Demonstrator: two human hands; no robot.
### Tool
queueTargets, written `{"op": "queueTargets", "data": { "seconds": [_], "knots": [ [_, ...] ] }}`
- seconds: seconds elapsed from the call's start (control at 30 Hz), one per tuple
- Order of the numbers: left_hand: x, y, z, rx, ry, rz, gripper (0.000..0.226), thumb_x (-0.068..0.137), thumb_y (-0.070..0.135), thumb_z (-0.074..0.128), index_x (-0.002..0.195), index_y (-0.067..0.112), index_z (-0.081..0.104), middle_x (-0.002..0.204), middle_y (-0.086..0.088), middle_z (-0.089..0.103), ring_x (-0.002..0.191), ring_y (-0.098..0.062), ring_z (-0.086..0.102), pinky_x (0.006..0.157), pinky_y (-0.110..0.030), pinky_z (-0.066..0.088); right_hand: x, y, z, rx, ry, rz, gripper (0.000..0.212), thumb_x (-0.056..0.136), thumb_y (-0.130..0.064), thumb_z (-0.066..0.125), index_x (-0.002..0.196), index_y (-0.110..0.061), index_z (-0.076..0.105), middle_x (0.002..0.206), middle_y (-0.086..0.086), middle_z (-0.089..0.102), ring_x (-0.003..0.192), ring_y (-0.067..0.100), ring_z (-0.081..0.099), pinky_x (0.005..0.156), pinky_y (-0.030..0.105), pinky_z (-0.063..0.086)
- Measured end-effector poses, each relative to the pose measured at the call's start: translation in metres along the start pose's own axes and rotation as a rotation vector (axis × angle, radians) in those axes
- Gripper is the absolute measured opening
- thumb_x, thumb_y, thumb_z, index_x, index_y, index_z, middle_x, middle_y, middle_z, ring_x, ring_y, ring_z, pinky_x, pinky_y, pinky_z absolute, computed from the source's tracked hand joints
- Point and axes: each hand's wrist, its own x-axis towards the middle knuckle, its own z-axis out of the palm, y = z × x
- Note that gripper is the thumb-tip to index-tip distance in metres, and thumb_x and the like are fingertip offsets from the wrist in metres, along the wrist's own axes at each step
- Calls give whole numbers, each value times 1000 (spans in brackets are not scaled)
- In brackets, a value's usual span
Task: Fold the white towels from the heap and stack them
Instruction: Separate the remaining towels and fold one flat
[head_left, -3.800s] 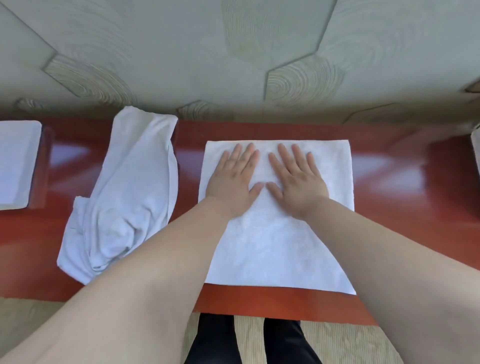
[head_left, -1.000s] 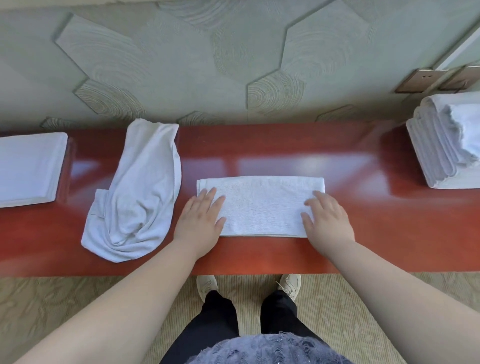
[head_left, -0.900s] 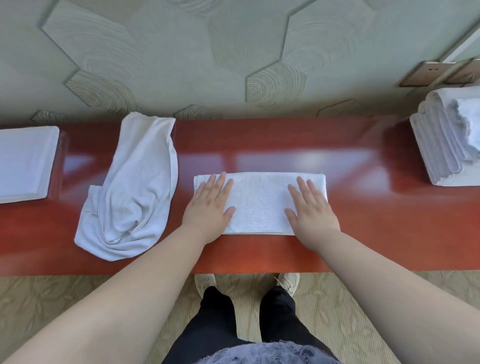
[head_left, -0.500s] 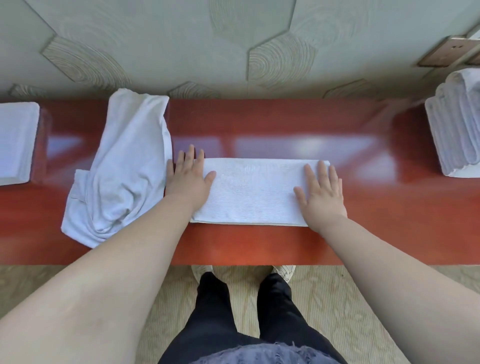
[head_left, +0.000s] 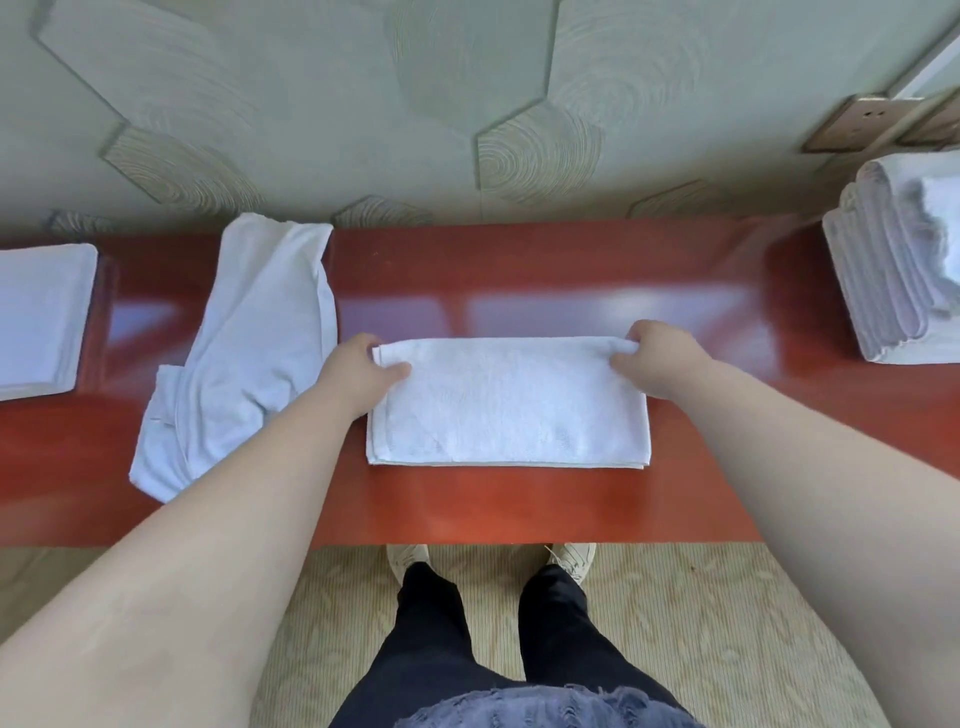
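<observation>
A white towel, folded into a wide rectangle, lies on the red-brown table in front of me. My left hand pinches its far left corner, thumb on top. My right hand pinches its far right corner the same way. A crumpled, unfolded white towel lies to the left of it. A folded white towel rests at the far left edge of the view. A stack of folded towels stands at the far right.
The table runs along a green wall with hexagon panels. Its front edge is close to my legs and shoes. A wooden socket plate sits on the wall at upper right.
The towel went from a large half-fold to a narrower strip. Both hands were flat, smoothing it outward; now they have slid to the far corners and closed on them.
</observation>
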Motion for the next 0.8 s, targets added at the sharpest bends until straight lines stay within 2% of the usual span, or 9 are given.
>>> {"op": "queueTargets", "data": {
  "seconds": [0.07,0.1,0.23,0.37,0.43,0.5,0.63,0.7,0.8],
  "knots": [
    [-11,1,6,-15,20,-59,29,90,37,76,86,13,62,82,0,62,79,-24,59,65,-33,42,-17,6,10,288,5,48,43,91,-36,68,125,-15,51,111,4,61,99,27,58,79,33,45],
    [-17,2,9,8,53,-71,30,94,39,71,86,12,60,82,-1,62,80,-25,58,66,-35,41,-26,9,17,358,-12,67,48,91,-39,71,127,-16,50,112,2,60,99,26,58,81,33,46],
    [-41,-3,26,-6,159,-148,40,103,44,52,111,7,64,108,-9,69,102,-33,62,85,-37,45,-48,24,47,434,-35,96,29,96,-40,66,112,-16,69,106,5,72,93,28,64,79,34,48],
    [-68,3,39,-34,225,-261,52,108,44,41,126,-1,60,129,-24,64,121,-43,59,100,-44,45,-55,25,48,588,-54,56,29,100,-34,61,121,-15,69,110,4,72,101,28,67,87,36,52],
    [-75,21,37,-131,257,-248,47,109,39,43,127,-1,58,129,-23,63,122,-42,58,101,-44,44,-57,27,37,694,-80,47,25,99,-29,63,120,-17,68,107,0,73,97,23,70,79,34,55],
    [-74,38,33,-258,182,-229,38,105,40,51,114,4,64,114,-16,69,109,-39,65,96,-43,50,-60,30,22,778,-100,59,23,98,-27,66,118,-15,68,105,2,74,92,20,72,74,32,57],
    [-63,73,31,-553,-204,-343,29,94,30,76,112,8,71,107,-12,78,95,-30,76,95,-52,59,-69,41,-19,883,-57,93,32,89,-38,69,113,-16,68,104,7,77,94,28,75,92,51,60],
    [-66,103,34,-537,-281,-270,24,102,27,66,117,8,68,114,-9,76,98,-26,74,93,-41,57,-74,47,-43,848,-7,70,26,97,-37,64,111,-16,69,101,6,77,92,26,75,90,46,60],
    [-76,153,38,-405,-200,-87,29,107,40,46,129,27,60,125,-1,67,111,-25,65,97,-36,51,-82,64,-86,826,98,39,32,101,-44,56,112,-17,70,103,4,76,90,22,73,89,42,59]
  ]
}}
